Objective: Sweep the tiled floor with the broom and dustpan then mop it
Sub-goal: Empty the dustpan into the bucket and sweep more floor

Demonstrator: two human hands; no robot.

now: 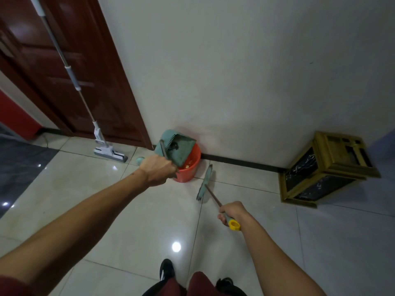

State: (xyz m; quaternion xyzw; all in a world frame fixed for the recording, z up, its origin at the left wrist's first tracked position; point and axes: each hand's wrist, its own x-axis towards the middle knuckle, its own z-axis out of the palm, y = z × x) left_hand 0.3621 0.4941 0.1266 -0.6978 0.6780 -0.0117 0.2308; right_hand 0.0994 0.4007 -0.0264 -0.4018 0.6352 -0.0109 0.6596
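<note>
Black shoes (166,271) stand on the pale tiled floor (128,221) at the bottom edge. Above them the right hand (232,211) curls round the broom (205,184) handle near its yellow end, the green head resting on the floor beside the orange bucket (190,167). Fingers of the left hand (159,169) grip the green dustpan (176,147) handle, tipping the pan over the bucket by the wall. A mop (102,144) leans on the brown door (70,67), left. A gold-framed cabinet (327,167) lies right.
</note>
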